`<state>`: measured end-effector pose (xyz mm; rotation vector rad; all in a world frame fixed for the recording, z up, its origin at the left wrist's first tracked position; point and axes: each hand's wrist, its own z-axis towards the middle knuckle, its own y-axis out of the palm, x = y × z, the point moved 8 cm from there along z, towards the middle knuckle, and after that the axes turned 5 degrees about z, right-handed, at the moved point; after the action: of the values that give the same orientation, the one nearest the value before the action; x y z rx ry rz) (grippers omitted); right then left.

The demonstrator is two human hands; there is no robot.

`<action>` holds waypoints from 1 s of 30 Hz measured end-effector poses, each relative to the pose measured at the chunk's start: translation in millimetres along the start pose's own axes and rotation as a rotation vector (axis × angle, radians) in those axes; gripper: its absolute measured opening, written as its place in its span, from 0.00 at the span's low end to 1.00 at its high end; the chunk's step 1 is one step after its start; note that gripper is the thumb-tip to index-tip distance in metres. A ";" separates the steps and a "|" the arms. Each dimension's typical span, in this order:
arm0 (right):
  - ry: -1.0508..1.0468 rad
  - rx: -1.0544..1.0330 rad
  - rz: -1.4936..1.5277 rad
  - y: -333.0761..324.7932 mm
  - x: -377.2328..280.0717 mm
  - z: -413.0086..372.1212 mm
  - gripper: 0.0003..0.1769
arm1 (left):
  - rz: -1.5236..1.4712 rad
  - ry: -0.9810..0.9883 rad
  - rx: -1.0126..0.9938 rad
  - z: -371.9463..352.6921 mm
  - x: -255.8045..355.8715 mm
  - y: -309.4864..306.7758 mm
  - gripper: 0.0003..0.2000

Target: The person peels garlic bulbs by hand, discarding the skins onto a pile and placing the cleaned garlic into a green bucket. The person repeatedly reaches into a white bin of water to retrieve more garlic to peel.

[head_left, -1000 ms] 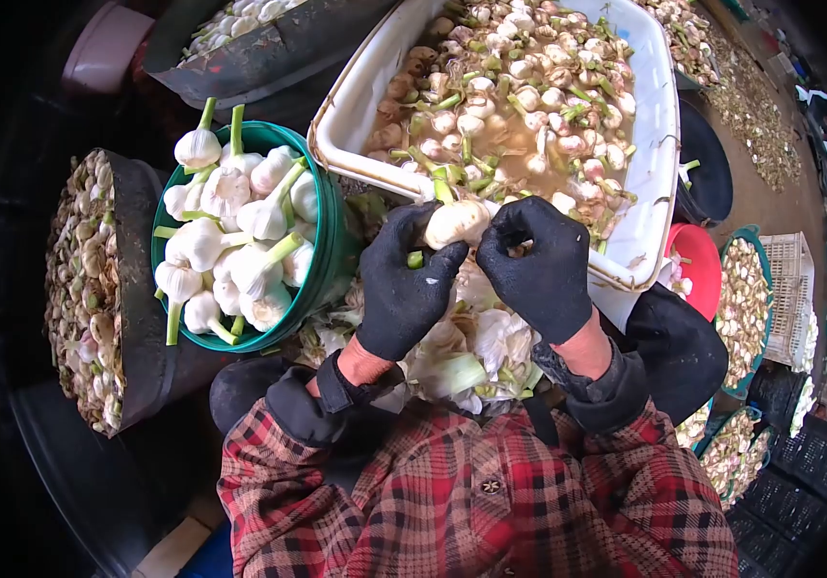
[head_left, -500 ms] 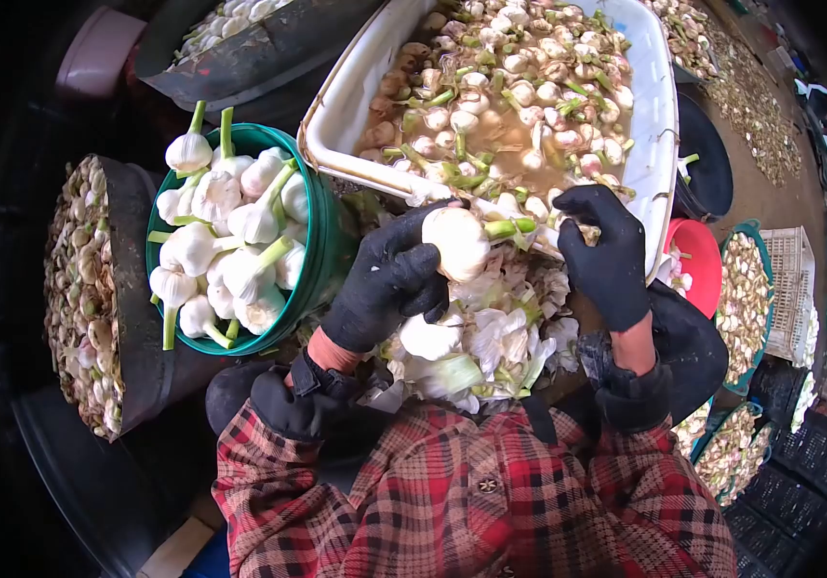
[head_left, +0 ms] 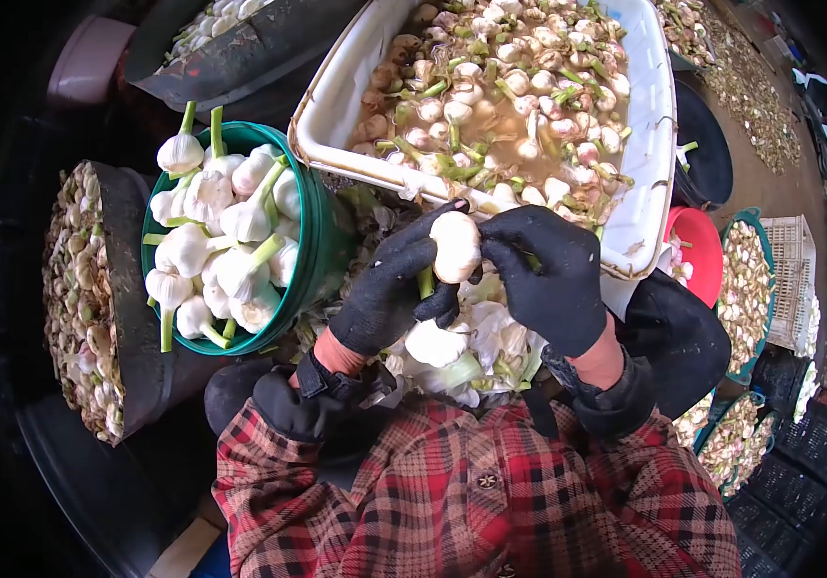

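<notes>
A whitish garlic bulb (head_left: 456,248) is gripped in the gloved fingers of my left hand (head_left: 389,279), its green stem pointing down and left. My right hand (head_left: 548,279), also in a black glove, is closed at the bulb's right side; its fingertips are partly hidden, and I cannot make out what they pinch. Just under my left hand shows another white garlic bulb (head_left: 433,343). Beneath both hands lies a heap of pale garlic skins (head_left: 495,337). To the left, a green bucket (head_left: 309,260) is filled with clean white garlic bulbs with stems.
A white tub (head_left: 650,144) of garlic in brown water stands ahead. At far left is a dark container (head_left: 139,289) of dirty garlic. A red basin (head_left: 695,255), a cream crate (head_left: 789,279) and several garlic-filled baskets are on the right.
The bulb in my left hand has turned, its stem swinging from right to lower left. My right hand has moved left from beside the tub to the bulb, its fingers closing.
</notes>
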<state>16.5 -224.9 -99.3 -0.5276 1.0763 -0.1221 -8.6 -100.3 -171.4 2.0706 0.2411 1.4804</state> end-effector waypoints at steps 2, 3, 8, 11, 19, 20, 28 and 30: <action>-0.120 0.028 -0.162 2.7 -8.1 -2.0 0.07 | -0.026 -0.020 -0.023 -0.5 -4.4 -1.7 0.26; -0.118 0.027 -0.162 4.5 -5.7 -3.2 0.07 | -0.050 -0.042 -0.048 -0.8 -8.3 -3.0 0.25; -0.081 -0.002 -0.220 7.3 5.3 -8.8 0.06 | 0.055 -0.140 -0.097 -2.7 -13.5 -4.0 0.22; -0.087 -0.042 -0.204 6.6 3.4 -9.5 0.09 | 0.342 -0.199 -0.062 -2.0 -11.6 -2.9 0.21; -0.035 -0.103 -0.030 1.3 7.1 -14.7 0.07 | 0.358 -0.257 -0.034 -2.1 -21.8 -7.3 0.18; -0.043 -0.127 -0.042 2.5 7.1 -15.4 0.07 | 0.359 -0.259 -0.035 -2.4 -22.4 -7.5 0.18; -0.058 -0.101 -0.169 9.4 4.3 -25.5 0.06 | 0.563 -0.218 -0.114 -1.8 -19.3 -2.2 0.19; -0.057 -0.097 -0.173 11.2 7.4 -27.5 0.06 | 0.607 -0.171 -0.124 -0.3 -17.6 -1.1 0.20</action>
<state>-5.4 -227.4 -120.5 -0.7075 0.9836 -0.2057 -15.2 -107.4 -186.1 2.2577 -0.5805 1.5759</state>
